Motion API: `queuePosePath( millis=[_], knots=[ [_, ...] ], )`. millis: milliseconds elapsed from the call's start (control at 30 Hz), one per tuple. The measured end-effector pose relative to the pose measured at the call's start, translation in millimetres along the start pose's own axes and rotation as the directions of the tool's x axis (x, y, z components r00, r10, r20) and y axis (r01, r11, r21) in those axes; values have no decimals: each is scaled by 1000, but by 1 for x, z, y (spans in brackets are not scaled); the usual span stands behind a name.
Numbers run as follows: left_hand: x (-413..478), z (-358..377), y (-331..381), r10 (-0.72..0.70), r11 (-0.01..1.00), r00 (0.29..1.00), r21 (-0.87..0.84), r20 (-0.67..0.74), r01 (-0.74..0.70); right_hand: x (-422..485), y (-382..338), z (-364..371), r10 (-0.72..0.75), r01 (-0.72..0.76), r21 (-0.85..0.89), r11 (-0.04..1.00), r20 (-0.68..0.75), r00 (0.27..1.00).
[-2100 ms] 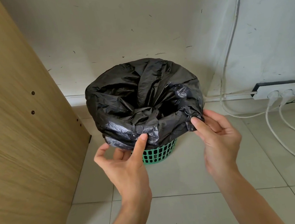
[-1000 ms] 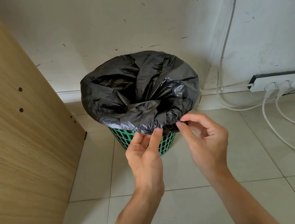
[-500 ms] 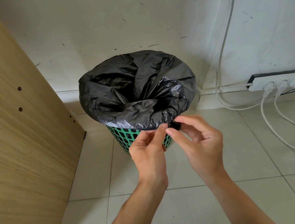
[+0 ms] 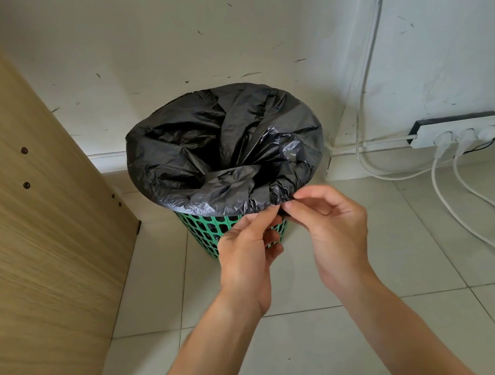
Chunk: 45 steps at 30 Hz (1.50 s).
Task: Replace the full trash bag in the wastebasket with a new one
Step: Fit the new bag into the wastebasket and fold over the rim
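Green mesh wastebasket (image 4: 211,235), floor by wall: black trash bag (image 4: 225,150) folded over rim. Left hand (image 4: 245,247), right hand (image 4: 333,227): fingertips pinching gathered slack at near rim. Lining apparently nearly complete.

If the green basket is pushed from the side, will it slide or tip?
Probably light: the green basket is open plastic mesh. It narrows downward on smooth floor tiles, so it may slide, or tip.
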<state>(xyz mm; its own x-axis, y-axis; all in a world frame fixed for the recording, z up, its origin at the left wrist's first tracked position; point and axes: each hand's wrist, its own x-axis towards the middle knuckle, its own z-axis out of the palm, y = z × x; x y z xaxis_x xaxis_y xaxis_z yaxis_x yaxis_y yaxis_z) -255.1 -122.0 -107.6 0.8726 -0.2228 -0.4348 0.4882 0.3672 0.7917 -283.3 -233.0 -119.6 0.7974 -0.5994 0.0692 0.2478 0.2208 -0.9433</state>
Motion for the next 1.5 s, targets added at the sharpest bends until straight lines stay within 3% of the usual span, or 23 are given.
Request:
queuePosePath(
  millis=[133, 300, 400, 633, 767, 900, 1000, 1067, 1167, 1300, 1400, 1500],
  knots=[
    [-10, 2, -6, 129, 991, 991, 29, 21, -130, 4, -10, -1, 236, -241, 169, 956, 53, 970],
    [-13, 5, -2, 95, 992, 992, 71, 82, -101, 15, -20, -4, 520, -528, 279, 802, 111, 847],
    [-12, 10, 3, 53, 993, 997, 101, 55, -58, 18, -21, -7, 572, -577, 310, 756, 117, 812],
    [-12, 19, 5, -2, 999, 1000, 34, -4, 2, 6, -16, -12, 369, -371, 248, 895, 58, 928],
    [-10, 21, 9, -27, 999, 999, 22, -37, 28, -3, -13, -15, 122, -137, 103, 985, 143, 982],
    [-9, 20, 9, -18, 999, 999, 36, -42, 20, -4, -8, -12, -65, 73, -118, 990, 72, 995],
    [-10, 20, 8, -24, 998, 999, 54, -22, 25, -3, -2, -13, -149, 154, -179, 972, 38, 988],
    [-11, 19, 8, -33, 997, 999, 66, -23, 34, -2, -1, -12, -82, 86, -144, 986, 38, 996],
    [-13, 20, 8, -20, 998, 998, 61, -52, 23, 1, -6, -8, 176, -186, 141, 972, 79, 981],
    [-13, 20, 9, 22, 999, 993, 44, -118, -17, 9, -19, 0, 526, -537, 432, 724, 157, 836],
    [-14, 22, 8, 38, 999, 990, 41, -136, -32, 14, -28, 2, 626, -622, 514, 591, 194, 755],
    [-13, 26, 9, 39, 999, 988, 26, -152, -35, 19, -30, 5, 640, -622, 492, 609, 158, 752]
  ],
)
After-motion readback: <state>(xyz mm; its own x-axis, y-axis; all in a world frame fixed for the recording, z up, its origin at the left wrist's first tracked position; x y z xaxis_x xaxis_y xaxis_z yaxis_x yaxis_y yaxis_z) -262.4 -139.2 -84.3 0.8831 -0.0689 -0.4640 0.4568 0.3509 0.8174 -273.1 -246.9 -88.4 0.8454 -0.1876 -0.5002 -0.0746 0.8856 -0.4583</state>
